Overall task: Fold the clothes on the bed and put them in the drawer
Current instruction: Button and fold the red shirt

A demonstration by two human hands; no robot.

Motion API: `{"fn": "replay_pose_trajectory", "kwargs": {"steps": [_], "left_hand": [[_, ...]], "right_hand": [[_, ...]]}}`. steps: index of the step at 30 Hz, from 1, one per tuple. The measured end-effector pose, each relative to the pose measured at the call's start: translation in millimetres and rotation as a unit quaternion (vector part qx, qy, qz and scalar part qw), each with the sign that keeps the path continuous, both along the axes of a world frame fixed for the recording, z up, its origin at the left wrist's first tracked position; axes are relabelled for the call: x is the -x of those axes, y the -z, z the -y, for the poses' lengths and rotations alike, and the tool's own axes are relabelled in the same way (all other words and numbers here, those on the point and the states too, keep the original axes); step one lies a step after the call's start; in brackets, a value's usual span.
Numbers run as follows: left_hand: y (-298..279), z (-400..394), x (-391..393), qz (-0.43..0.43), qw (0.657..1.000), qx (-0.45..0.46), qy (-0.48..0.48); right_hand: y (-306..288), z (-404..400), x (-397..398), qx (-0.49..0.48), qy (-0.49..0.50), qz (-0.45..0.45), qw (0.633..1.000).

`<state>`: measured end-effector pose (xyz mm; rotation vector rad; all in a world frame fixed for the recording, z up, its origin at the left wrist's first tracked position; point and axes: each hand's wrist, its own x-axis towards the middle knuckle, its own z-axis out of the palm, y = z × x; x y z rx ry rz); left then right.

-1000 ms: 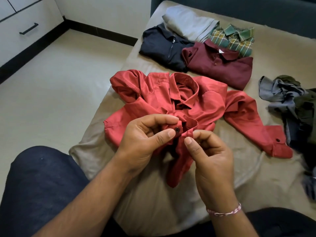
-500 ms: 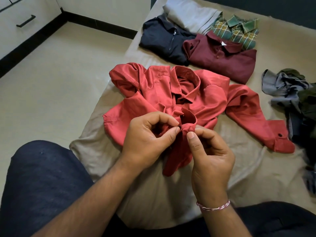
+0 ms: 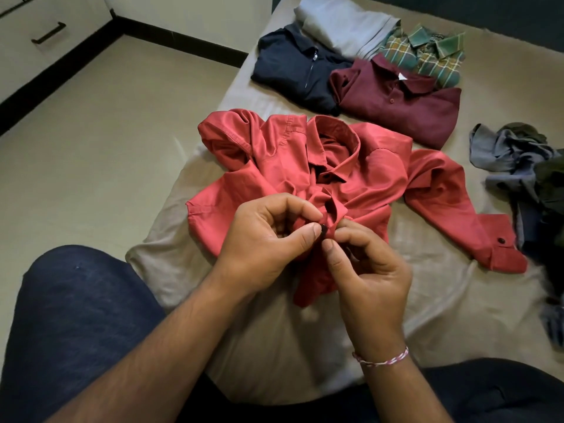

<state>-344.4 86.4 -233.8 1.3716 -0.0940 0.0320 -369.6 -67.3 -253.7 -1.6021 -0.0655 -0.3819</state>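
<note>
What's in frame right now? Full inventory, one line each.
red long-sleeved button-up shirt: 1, red, spread crumpled on the bed in front of the person
small dark button: 1, black, on the shirt front between both thumbs
folded navy polo shirt: 1, navy, far end of bed
folded maroon polo shirt: 1, maroon, right of the navy one
folded green plaid shirt: 1, green and yellow, behind the maroon one
folded pale grey garment: 1, grey, farthest back
unfolded clothes heap: 1 pile, grey and olive, right edge
beige bed sheet: 1, beige
white drawer front: 1, black handle, upper left
left hand: pinches the shirt front
right hand: pinches the shirt front, braided wristband
</note>
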Motion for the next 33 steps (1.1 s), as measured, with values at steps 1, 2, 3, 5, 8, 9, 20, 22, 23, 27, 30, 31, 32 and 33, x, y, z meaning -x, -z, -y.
{"fn": "replay_pose_trajectory", "kwargs": {"steps": [1,2,3,5,8,9,20,22,23,27,30,31,32,33], "left_hand": [[-0.1,-0.2,0.2,-0.004,1.000,0.008,0.005],[0.2,-0.1,0.3,-0.007,1.000,0.013,0.010],[0.4,-0.3,0.3,-0.009,1.000,0.015,0.013],[0.9,-0.7,-0.1,-0.009,1.000,0.017,0.018],[1.5,-0.7,-0.6,-0.008,1.000,0.007,0.020],[1.8,-0.6,-0.6,-0.007,1.000,0.000,0.020],[9.2,-3.8,-4.3,0.015,0.998,-0.052,0.028],[11.1,-5.2,-5.6,0.017,0.997,-0.069,0.025],[12.0,-5.9,-6.0,0.016,0.997,-0.074,0.024],[12.2,-5.9,-6.1,0.010,0.996,-0.088,0.017],[13.8,-5.2,-6.2,0.010,0.994,-0.113,0.001],[14.9,-4.8,-5.9,0.013,0.991,-0.130,-0.009],[16.0,-4.1,-5.6,0.016,0.989,-0.146,-0.021],[16.6,-3.3,-4.4,0.018,0.987,-0.157,-0.036]], "right_hand": [[-0.6,0.5,0.0,0.002,-0.007,0.003,1.000],[-1.3,1.2,0.2,0.000,-0.011,0.006,1.000],[-1.9,0.9,0.2,-0.005,-0.012,0.006,1.000],[-1.1,0.3,-0.4,-0.017,-0.010,-0.001,1.000],[1.8,-1.8,-2.0,-0.036,0.000,-0.020,0.999],[2.4,-2.0,-2.4,-0.040,0.000,-0.023,0.999],[10.3,5.2,-8.2,0.059,-0.037,0.002,0.998],[10.6,7.2,-10.1,0.107,-0.041,0.024,0.993],[11.4,7.9,-11.0,0.129,-0.042,0.033,0.990],[15.0,7.7,-11.2,0.175,-0.041,0.052,0.982],[17.4,7.3,-11.5,0.210,-0.033,0.070,0.975],[17.7,7.3,-12.0,0.224,-0.031,0.076,0.971],[18.0,7.2,-12.7,0.238,-0.027,0.083,0.967],[18.2,7.1,-13.1,0.250,-0.022,0.090,0.964]]}}
